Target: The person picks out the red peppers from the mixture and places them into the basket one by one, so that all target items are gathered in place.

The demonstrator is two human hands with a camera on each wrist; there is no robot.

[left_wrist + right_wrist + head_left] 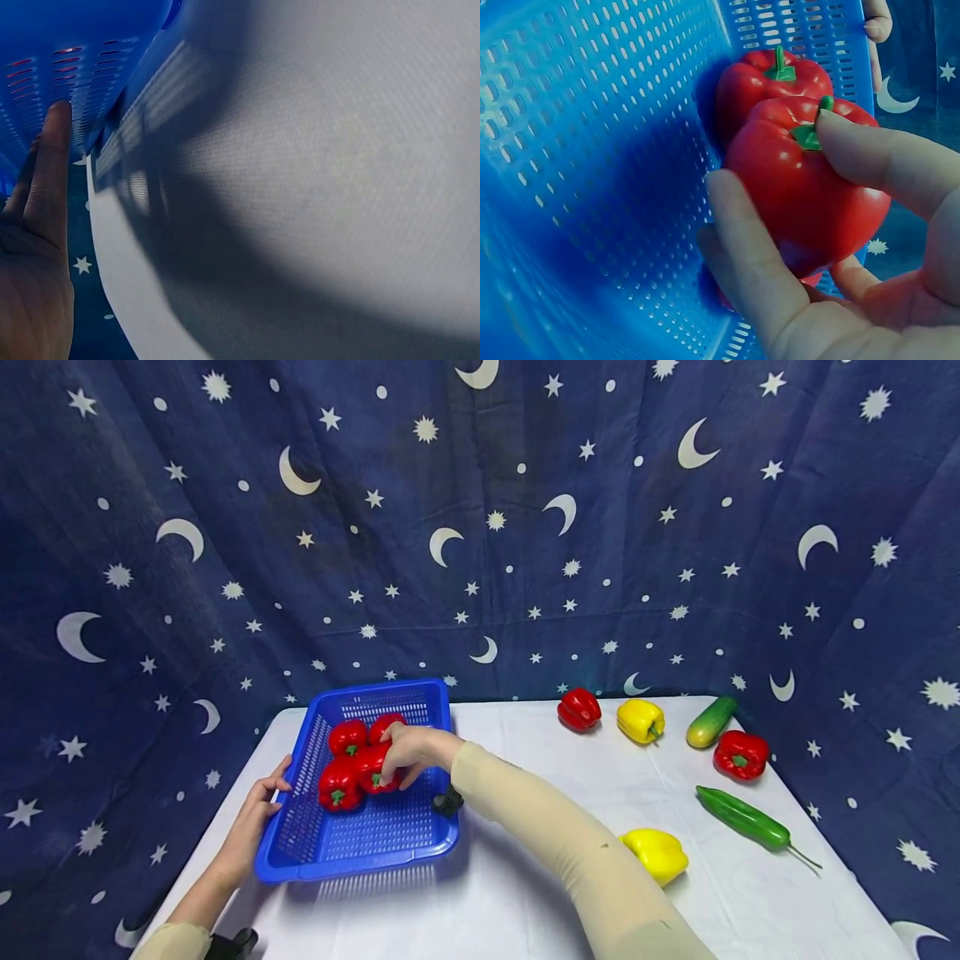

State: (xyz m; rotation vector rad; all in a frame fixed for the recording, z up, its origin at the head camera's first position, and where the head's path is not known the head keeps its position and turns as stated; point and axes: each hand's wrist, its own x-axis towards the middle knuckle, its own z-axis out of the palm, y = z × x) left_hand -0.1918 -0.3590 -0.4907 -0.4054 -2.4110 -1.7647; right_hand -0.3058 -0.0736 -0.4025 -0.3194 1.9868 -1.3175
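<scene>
A blue plastic basket [360, 860] with slotted walls holds several red bell peppers. My right hand [420, 750] reaches over its right side and grips a red bell pepper [802, 195], thumb beside the green stem and fingers round the body. Behind that one in the right wrist view sits another red bell pepper [742, 94]. Two more, a front-left red pepper [341, 785] and a back-left red pepper [348, 737], show in the head view. Along the basket's left side, my left hand [247, 835] touches the outer wall with extended fingers [54, 142].
To the right on the white table [517, 877] lie a red pepper [579, 710], a yellow pepper [640, 721], a cucumber [711, 722], another red pepper [741, 755], a long green chili [746, 818] and a nearer yellow pepper [656, 853]. A starry blue curtain [480, 527] surrounds the table.
</scene>
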